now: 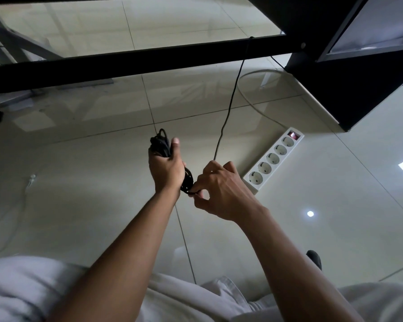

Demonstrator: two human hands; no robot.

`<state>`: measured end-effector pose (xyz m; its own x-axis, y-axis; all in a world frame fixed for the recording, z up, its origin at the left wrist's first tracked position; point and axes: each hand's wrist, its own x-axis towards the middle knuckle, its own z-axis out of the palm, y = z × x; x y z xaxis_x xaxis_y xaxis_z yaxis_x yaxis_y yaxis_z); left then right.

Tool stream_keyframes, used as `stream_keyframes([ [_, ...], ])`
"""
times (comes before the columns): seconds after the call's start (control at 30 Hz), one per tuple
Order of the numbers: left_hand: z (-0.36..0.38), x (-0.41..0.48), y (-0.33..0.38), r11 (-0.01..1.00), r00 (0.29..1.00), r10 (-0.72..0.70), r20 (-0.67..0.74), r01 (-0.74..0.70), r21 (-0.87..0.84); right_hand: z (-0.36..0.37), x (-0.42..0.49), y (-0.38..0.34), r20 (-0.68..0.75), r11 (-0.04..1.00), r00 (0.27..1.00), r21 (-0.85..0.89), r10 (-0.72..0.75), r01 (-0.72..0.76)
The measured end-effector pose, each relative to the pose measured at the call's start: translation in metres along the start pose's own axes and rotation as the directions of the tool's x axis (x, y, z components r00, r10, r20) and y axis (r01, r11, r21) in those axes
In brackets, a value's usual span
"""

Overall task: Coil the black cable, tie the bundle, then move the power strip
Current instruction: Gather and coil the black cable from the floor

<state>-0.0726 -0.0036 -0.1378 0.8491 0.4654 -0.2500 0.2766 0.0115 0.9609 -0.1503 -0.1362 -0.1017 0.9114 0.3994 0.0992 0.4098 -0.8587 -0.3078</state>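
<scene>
My left hand [164, 168] grips a coiled bundle of black cable [161, 144], loops sticking out above the fist and below the wrist. My right hand [219, 189] pinches the lower loops of the bundle at its fingertips. The free run of black cable [230, 105] rises from between my hands to the edge of the glass table. A white power strip [273, 159] with several sockets and a red lit switch lies on the tiled floor just right of my right hand.
A glass table with a black frame [135, 63] spans the top. A black cabinet [349, 84] stands at the upper right. A white cord [254, 101] curves from the strip towards the cabinet. Another thin white cable [26, 189] lies on the floor at the left.
</scene>
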Motion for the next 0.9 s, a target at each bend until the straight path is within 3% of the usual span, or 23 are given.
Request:
stream_keyframes([
  [0.2,-0.011,0.006,-0.003,0.951,0.982,-0.130,0.140,0.083,0.298,0.003,0.003,-0.001,-0.145,1.000,0.989,0.015,0.002,0.000],
  [0.37,-0.012,-0.002,-0.007,0.923,0.833,-0.336,0.440,0.199,0.328,0.003,0.002,0.000,-0.225,0.998,0.974,0.048,-0.020,0.032],
  [0.47,-0.010,-0.006,-0.001,0.892,0.793,-0.394,0.464,0.208,0.401,0.005,0.002,0.008,-0.269,0.982,0.948,0.130,0.169,-0.139],
  [0.57,-0.006,-0.009,0.002,0.882,0.765,-0.424,0.485,0.226,0.415,0.011,-0.001,0.019,-0.181,0.890,0.915,0.359,0.361,-0.280],
  [0.67,-0.004,-0.015,0.005,0.880,0.719,-0.444,0.535,0.240,0.409,0.009,-0.001,0.019,-0.020,0.752,0.914,0.576,0.405,-0.321],
  [0.8,-0.006,-0.013,0.008,0.884,0.651,-0.466,0.599,0.316,0.344,0.010,0.004,0.017,-0.046,0.720,0.916,0.634,0.399,-0.282],
  [0.9,-0.007,-0.015,0.013,0.892,0.602,-0.450,0.659,0.330,0.307,0.021,0.004,0.022,-0.182,0.802,0.910,0.557,0.372,-0.216],
])
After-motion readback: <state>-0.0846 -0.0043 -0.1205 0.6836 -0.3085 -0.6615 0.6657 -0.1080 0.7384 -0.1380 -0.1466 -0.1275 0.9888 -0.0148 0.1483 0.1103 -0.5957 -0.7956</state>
